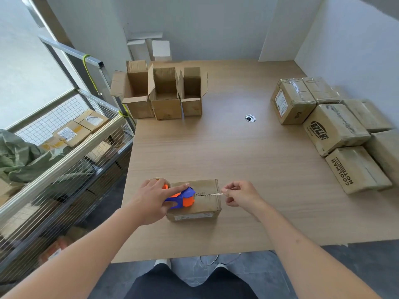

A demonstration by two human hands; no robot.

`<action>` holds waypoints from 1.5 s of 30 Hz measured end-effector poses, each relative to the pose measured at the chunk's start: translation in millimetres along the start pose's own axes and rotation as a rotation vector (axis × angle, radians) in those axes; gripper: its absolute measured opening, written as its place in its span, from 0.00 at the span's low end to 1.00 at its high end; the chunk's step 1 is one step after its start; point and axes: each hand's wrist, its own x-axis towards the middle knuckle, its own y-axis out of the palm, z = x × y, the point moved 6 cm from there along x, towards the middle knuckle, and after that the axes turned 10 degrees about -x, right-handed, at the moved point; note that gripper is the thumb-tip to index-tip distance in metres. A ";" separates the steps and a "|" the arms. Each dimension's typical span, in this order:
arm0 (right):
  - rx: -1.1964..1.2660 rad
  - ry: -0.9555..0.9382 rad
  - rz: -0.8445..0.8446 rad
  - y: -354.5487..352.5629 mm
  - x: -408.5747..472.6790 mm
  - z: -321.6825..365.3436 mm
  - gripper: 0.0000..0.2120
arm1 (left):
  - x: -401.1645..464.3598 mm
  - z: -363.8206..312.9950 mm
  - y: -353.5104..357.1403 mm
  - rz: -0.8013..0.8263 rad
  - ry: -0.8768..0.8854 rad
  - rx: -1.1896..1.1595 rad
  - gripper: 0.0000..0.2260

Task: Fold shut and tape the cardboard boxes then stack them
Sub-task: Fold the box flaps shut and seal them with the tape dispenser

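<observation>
Taping is under way on one box [195,200], folded shut at the near edge of the surface [237,152]. Left hand [154,198] has its grip around the tape gun [180,197] on the box's top seam; right hand [239,194] pinches the tape end [216,193] just past the box's right edge. Beyond the box, three open boxes [159,93] wait unfolded. Right of it, sealed boxes [332,126] lie grouped, seemingly done.

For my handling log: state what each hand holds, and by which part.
Left hand grips the tape dispenser by its handle, on the box. Right hand pinches the tape's free end.
</observation>
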 end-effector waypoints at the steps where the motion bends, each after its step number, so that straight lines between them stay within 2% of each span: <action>1: 0.020 0.026 0.008 1.0 0.9 -1.1 0.05 | 2.0 0.7 -0.3 0.021 -0.008 0.002 0.31; 13: 0.029 0.148 0.093 10.2 39.8 -36.5 0.03 | 21.8 -2.6 -5.0 0.158 -0.067 0.008 0.28; 18: 0.114 0.149 0.112 17.9 46.5 -49.4 0.05 | 26.8 -5.4 -8.3 0.192 -0.075 0.012 0.28; 22: 0.284 0.140 0.109 22.0 47.1 -60.0 0.07 | 26.9 -6.7 -7.2 0.194 -0.081 0.012 0.28; 25: 0.423 0.176 0.049 27.9 42.1 -68.8 0.13 | 24.3 -5.7 -4.7 0.183 -0.076 0.013 0.29; 28: 0.439 0.226 -0.044 31.9 36.2 -76.6 0.18 | 22.7 -5.7 -2.7 0.169 -0.069 0.020 0.30; 32: 0.488 0.111 -0.141 44.1 32.2 -60.9 0.13 | 23.4 -4.9 -0.1 0.172 -0.066 0.019 0.30; 35: 0.264 -0.115 -0.257 59.6 23.9 -22.8 0.17 | 24.0 -5.0 -0.3 0.185 -0.055 0.026 0.30; 37: -0.009 -0.231 -0.235 78.4 20.2 -4.8 0.20 | 24.0 -4.8 -1.8 0.201 -0.050 0.025 0.29; 41: -0.398 -0.259 -0.311 86.7 16.5 -3.8 0.21 | 28.7 -2.5 -9.2 0.291 -0.049 -0.047 0.25; 45: -0.528 -0.263 -0.347 88.8 17.0 -2.5 0.22 | 26.2 4.0 -15.3 0.373 -0.061 -0.308 0.21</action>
